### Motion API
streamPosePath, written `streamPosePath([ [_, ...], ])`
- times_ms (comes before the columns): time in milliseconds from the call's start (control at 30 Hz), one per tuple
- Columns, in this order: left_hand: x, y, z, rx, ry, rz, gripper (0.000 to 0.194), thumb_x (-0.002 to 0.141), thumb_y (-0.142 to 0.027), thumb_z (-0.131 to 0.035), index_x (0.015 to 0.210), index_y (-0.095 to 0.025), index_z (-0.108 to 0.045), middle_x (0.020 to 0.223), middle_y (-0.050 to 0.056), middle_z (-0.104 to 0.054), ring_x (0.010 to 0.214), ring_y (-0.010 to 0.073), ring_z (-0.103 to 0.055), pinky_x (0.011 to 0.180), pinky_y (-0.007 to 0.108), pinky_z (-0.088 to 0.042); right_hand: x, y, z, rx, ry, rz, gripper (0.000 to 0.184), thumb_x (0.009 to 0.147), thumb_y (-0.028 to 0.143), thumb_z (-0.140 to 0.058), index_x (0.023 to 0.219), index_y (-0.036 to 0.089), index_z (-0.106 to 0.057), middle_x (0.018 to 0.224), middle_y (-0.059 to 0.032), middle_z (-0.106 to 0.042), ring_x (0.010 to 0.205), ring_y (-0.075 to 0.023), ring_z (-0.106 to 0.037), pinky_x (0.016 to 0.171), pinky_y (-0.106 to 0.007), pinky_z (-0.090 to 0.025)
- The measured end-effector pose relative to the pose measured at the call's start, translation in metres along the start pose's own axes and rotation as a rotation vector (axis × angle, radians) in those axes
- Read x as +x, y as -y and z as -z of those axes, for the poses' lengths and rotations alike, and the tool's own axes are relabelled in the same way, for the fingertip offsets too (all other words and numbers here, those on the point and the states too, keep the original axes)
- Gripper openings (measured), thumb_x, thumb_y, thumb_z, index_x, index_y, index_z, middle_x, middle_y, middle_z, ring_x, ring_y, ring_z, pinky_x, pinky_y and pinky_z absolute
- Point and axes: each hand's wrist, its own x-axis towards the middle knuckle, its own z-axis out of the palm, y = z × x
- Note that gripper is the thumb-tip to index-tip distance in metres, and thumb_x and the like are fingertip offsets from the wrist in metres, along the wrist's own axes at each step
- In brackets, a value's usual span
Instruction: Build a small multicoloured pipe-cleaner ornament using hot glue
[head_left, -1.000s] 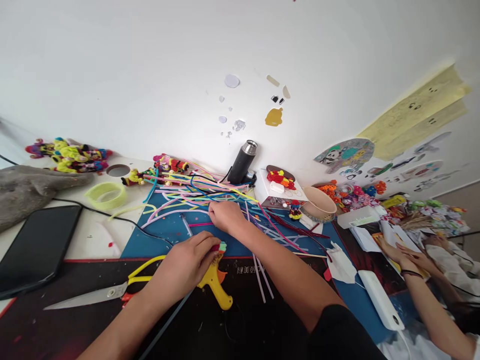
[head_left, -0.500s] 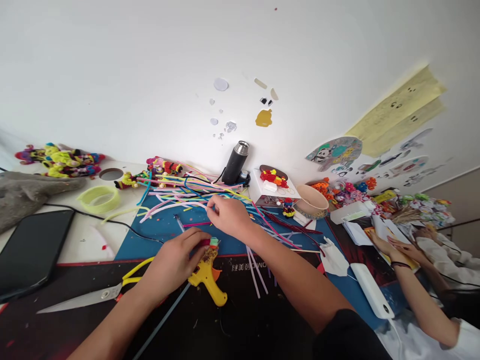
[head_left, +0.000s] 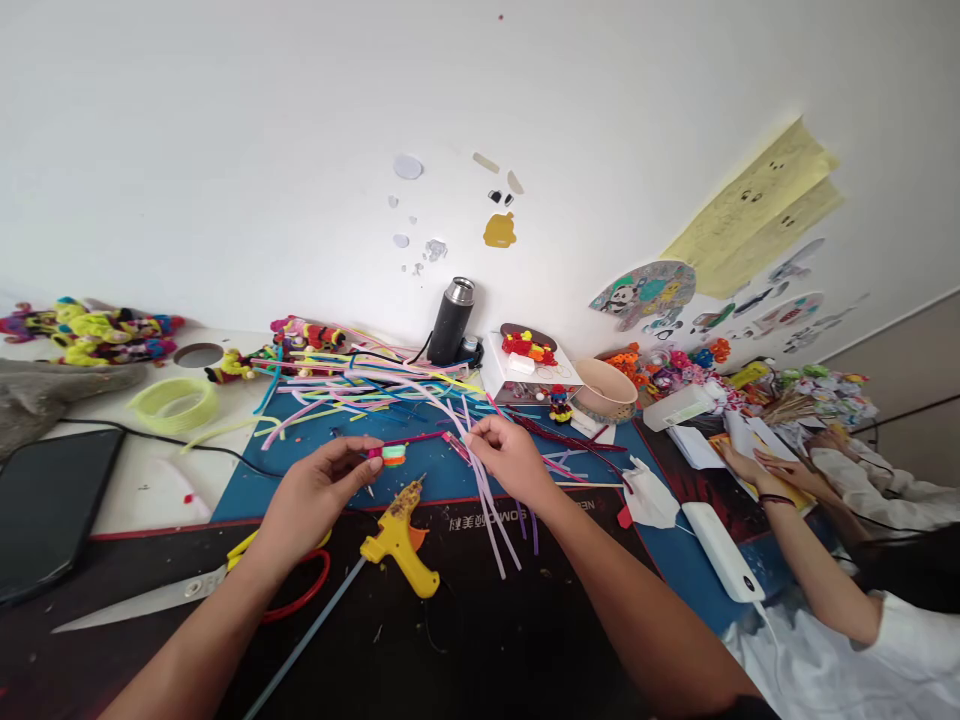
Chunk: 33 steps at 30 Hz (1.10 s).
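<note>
My left hand (head_left: 326, 490) pinches a small fuzzy piece (head_left: 393, 455) in magenta, mint and orange between thumb and fingertips. A thin magenta pipe cleaner (head_left: 416, 438) stretches from beside that piece towards my other hand. My right hand (head_left: 506, 455) is closed, thumb against forefinger, at some lilac pipe cleaners (head_left: 486, 500) and appears to grip one. Something pink and striped (head_left: 456, 446) shows by its fingertips, too small to name. Below and between the hands lies a yellow glue gun (head_left: 401, 545) with a long glue stick (head_left: 307, 640) in its back.
Large scissors (head_left: 172, 598) lie partly under my left forearm. Behind my hands spreads a heap of pipe cleaners (head_left: 352, 385), with a black flask (head_left: 453, 320), white box (head_left: 517, 380) and round bowl (head_left: 604, 390) beyond. A co-worker's arm (head_left: 817, 570) is at the right.
My right hand has come back from the pipe cleaner heap towards me. The left hand has moved slightly left, away from the glue gun, with the fuzzy piece. The view has shifted.
</note>
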Motion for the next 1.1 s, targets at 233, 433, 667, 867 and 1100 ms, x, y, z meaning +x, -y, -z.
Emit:
streamPosePath([
  [233, 0.004, -0.005, 0.002, -0.133, -0.018, 0.062, 0.07, 0.064, -0.08, -0.091, 0.105, -0.025, -0.083, 0.096, 0.008, -0.088, 0.095, 0.0355, -0.084, 0.09, 0.048, -0.068, -0.038, -0.042, -0.001, 0.116, -0.007, -0.152, 0.026, 0.089, 0.05, -0.072, 0.084, 0.026, -0.061, 0.06, 0.0056, -0.048, 0.051, -0.0158, -0.043, 0.052, -0.029, -0.034],
  [433, 0.004, 0.0, -0.002, -0.15, -0.004, 0.048, 0.069, 0.062, -0.077, -0.093, 0.106, -0.024, -0.083, 0.103, 0.009, -0.088, 0.102, 0.0349, -0.082, 0.093, 0.047, -0.066, -0.063, -0.072, -0.011, 0.21, -0.017, -0.197, 0.025, 0.092, 0.048, -0.072, 0.086, 0.025, -0.062, 0.061, 0.0065, -0.047, 0.051, -0.0148, -0.04, 0.052, -0.028, -0.032],
  [667, 0.002, -0.001, -0.006, -0.375, 0.008, 0.158, 0.061, 0.056, -0.065, -0.103, 0.096, -0.023, -0.083, 0.092, 0.006, -0.084, 0.082, 0.0269, -0.08, 0.081, 0.041, -0.068, -0.074, -0.062, -0.026, 0.072, -0.057, -0.115, 0.021, 0.095, 0.041, -0.07, 0.085, 0.024, -0.064, 0.065, 0.0043, -0.052, 0.06, -0.0168, -0.047, 0.062, -0.03, -0.036],
  [867, -0.002, -0.007, -0.01, -0.672, 0.081, 0.302, 0.054, 0.049, -0.039, -0.113, 0.092, -0.019, -0.088, 0.088, 0.006, -0.083, 0.072, 0.0178, -0.077, 0.069, 0.025, -0.066, -0.076, -0.052, -0.037, 0.008, -0.084, -0.067, 0.02, 0.093, 0.041, -0.065, 0.083, 0.024, -0.061, 0.062, 0.0059, -0.051, 0.058, -0.0156, -0.047, 0.06, -0.029, -0.034],
  [1100, -0.001, -0.008, -0.008, -0.779, 0.034, 0.297, 0.053, 0.048, -0.03, -0.114, 0.093, -0.015, -0.089, 0.087, 0.006, -0.084, 0.074, 0.017, -0.078, 0.069, 0.021, -0.068, -0.08, -0.047, -0.041, -0.101, -0.049, -0.033, 0.016, 0.091, 0.039, -0.062, 0.084, 0.025, -0.058, 0.058, 0.0077, -0.048, 0.055, -0.0149, -0.046, 0.06, -0.029, -0.034],
])
